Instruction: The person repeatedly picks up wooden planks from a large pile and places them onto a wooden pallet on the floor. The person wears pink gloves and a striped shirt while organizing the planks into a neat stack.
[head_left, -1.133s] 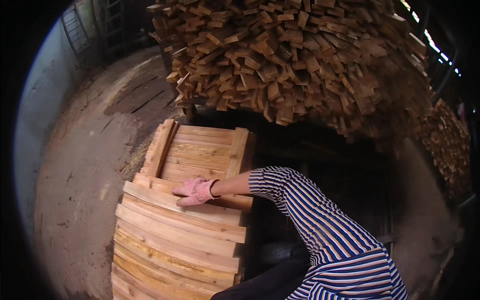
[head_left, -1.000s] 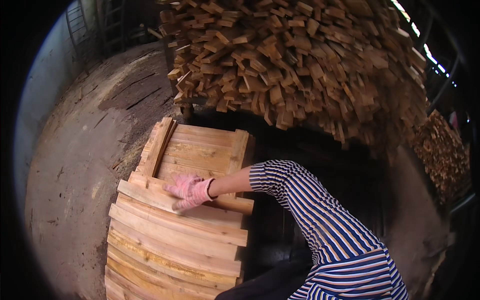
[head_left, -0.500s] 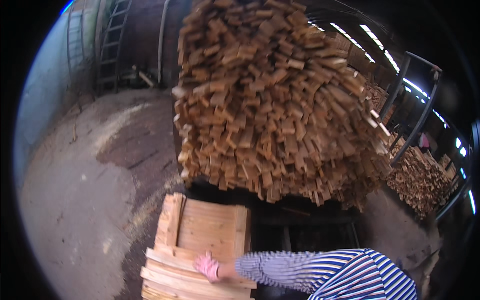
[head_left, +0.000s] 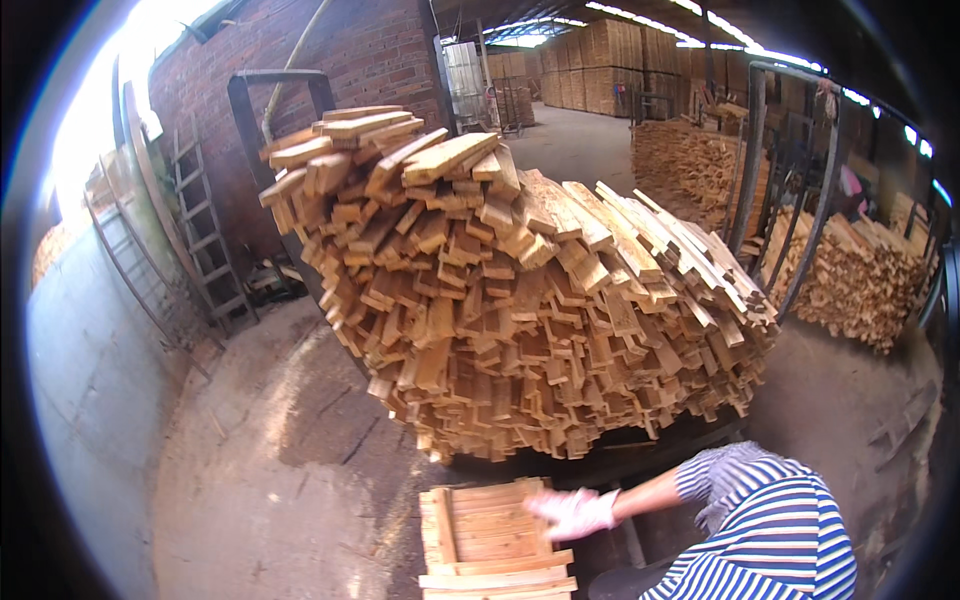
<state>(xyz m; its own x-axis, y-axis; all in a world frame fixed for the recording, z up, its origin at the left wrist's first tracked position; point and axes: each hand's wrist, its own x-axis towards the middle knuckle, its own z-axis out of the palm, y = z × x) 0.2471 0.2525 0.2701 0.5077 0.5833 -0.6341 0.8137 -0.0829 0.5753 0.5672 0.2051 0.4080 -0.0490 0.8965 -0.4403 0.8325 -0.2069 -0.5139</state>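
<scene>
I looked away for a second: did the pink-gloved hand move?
Yes. Judged against the low plank stack, the right hand moved rightward and toward the stack's far end.

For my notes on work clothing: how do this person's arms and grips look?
The right grip wears a pink glove, blurred in detail. The right sleeve, striped blue and white, ends before the wrist, leaving some forearm bare. The left arm and left grip are out of view.

The head-worn fisheye looks from above and behind the right hand (head_left: 572, 513), angled forward and down, facing the wood stack (head_left: 530, 330) beyond it; the hand sits nearer.
</scene>
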